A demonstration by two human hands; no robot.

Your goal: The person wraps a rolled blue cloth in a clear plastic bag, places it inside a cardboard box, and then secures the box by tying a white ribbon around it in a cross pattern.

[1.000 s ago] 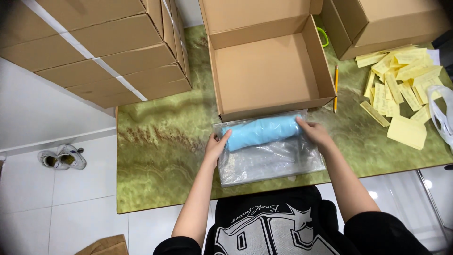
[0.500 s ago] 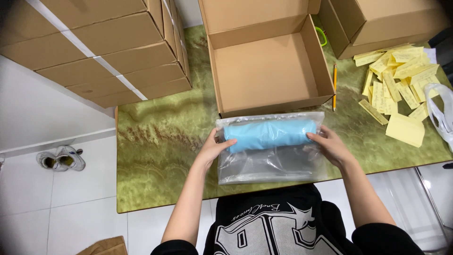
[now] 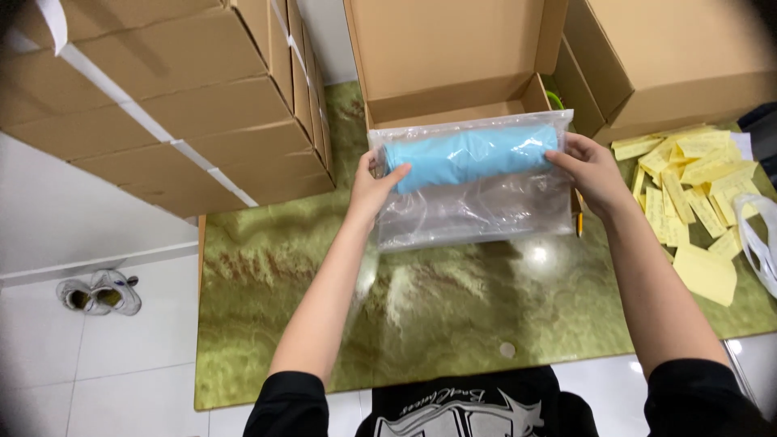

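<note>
I hold a clear plastic bag [image 3: 477, 206] with a rolled light-blue cloth [image 3: 473, 154] inside it, lifted above the green marbled table [image 3: 421, 324]. My left hand [image 3: 374, 182] grips the bag's left end and my right hand [image 3: 589, 170] grips its right end. The bag hangs in front of an open brown cardboard box [image 3: 453, 57], hiding the box's near wall and most of its floor. The roll lies level along the top of the bag.
Stacked taped cardboard boxes [image 3: 162, 89] stand at the left, and another closed box [image 3: 672, 57] at the right. Several yellow paper slips [image 3: 688, 186] lie on the table's right side. A pair of pale shoes [image 3: 97, 293] sits on the white floor at the left.
Both hands have lifted the bag with the blue roll off the table and carried it up toward the open box.
</note>
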